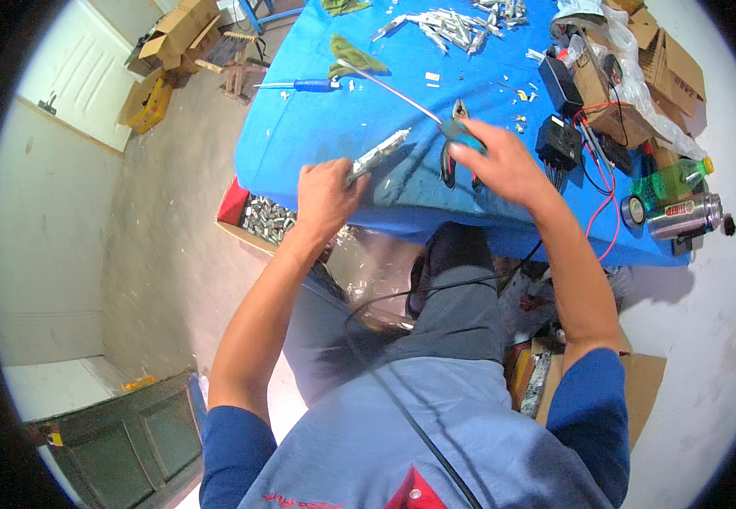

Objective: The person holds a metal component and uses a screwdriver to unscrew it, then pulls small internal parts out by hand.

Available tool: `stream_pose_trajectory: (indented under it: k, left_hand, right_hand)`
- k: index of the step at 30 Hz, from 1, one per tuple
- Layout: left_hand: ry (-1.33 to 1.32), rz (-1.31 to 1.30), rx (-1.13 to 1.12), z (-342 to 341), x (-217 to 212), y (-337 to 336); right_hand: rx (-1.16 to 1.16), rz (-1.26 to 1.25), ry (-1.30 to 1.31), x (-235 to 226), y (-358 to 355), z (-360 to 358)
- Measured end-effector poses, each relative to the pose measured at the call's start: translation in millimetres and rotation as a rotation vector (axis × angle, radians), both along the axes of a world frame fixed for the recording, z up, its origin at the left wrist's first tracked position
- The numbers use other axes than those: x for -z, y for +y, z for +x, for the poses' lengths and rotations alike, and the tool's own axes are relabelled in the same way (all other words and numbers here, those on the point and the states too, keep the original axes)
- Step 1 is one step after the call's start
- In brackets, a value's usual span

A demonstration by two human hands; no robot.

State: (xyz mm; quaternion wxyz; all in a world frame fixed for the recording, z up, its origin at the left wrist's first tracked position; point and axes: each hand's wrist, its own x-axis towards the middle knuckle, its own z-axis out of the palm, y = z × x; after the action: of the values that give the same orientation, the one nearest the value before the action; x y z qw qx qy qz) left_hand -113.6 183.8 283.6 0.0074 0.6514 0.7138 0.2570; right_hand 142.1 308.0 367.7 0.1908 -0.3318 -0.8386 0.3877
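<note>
Near the front edge of the blue-covered table (pixel 279 157), my left hand (pixel 327 197) is closed around a slim silvery-white stick-like part (pixel 381 155), whose far end points up and to the right. My right hand (pixel 504 161) grips the teal handle of a screwdriver (pixel 398 95); its long shaft slants away to the upper left, apart from the silvery part. Just left of the right hand lies a pair of pliers (pixel 459 110), its handles partly covered by that hand. A second screwdriver (pixel 313 85), with a blue handle, rests farther left on the table.
Silvery parts (pixel 461 30) lie heaped at the far side, near a green cloth (pixel 358 58). Black boxes (pixel 559 142), red wires (pixel 614 199), a green bottle (pixel 673 182) and a steel flask (pixel 686 216) crowd the right. A box of small metal pieces (pixel 268 220) stands below the left edge.
</note>
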Motion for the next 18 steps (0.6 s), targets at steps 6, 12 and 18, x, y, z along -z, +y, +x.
stream_pose_trajectory:
  k: [6,12,18]
  left_hand:
    - [0.053,0.052,-0.019,8,8,8]
    - [0.061,0.092,0.023,15,-2,2]
    - [0.069,0.117,0.011,19,2,1]
  right_hand:
    - [0.156,-0.075,-0.132,0,-81,83]
    - [0.12,-0.05,-0.016,22,-91,95]
    - [0.068,0.082,-0.043,27,-85,83]
